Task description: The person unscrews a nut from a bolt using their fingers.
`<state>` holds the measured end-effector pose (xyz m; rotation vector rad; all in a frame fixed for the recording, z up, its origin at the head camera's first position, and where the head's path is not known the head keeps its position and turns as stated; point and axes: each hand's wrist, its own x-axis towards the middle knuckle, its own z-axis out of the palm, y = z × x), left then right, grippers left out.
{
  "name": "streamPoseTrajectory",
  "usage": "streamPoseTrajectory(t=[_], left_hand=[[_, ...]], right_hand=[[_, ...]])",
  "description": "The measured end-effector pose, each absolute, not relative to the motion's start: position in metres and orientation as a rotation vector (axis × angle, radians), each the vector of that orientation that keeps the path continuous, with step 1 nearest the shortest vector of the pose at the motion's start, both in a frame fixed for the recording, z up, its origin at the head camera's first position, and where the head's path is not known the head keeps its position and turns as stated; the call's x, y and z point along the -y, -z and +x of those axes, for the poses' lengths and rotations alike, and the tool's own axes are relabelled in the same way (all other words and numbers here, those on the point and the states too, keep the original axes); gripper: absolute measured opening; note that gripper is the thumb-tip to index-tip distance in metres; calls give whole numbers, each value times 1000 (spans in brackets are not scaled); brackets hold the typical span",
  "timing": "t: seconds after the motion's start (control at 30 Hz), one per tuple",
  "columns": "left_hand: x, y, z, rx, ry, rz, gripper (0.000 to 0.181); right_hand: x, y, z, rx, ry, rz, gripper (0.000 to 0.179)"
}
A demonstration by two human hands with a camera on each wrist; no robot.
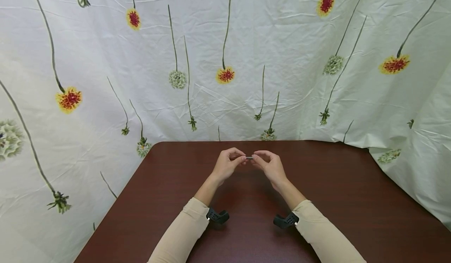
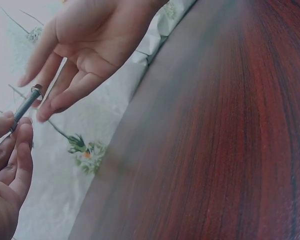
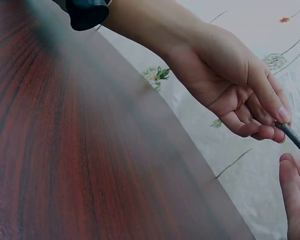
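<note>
A threaded metal bolt spans the gap between both hands above the table. My left hand pinches one end between thumb and fingertips, as the right wrist view also shows. At the other end sits a wider metal piece; whether it is a nut or the bolt's head I cannot tell. My right hand is around that end, its fingers fairly straight. Its thumb looks slightly apart from the metal in the left wrist view, while a fingertip is close behind it.
A dark reddish-brown wooden table lies beneath the hands. White cloth printed with flowers hangs behind it and along the sides. Black bands are worn at both wrists, over beige sleeves.
</note>
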<state>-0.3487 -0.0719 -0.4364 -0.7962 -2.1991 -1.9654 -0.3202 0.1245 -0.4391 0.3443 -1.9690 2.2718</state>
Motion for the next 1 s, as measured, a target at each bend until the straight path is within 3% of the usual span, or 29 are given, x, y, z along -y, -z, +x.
streamPoseTrajectory(t=[0.2, 0.53, 1.0], left_hand=[[72, 437, -349, 2208, 1965, -796, 15], [71, 438, -352, 2192, 1971, -773, 12], [71, 438, -353, 2183, 1976, -747, 17]], right_hand=[[-126, 440, -323, 1978, -2278, 279, 22], [-128, 443, -323, 2046, -2154, 423, 28], [-125, 443, -323, 1948, -2309, 341, 28]])
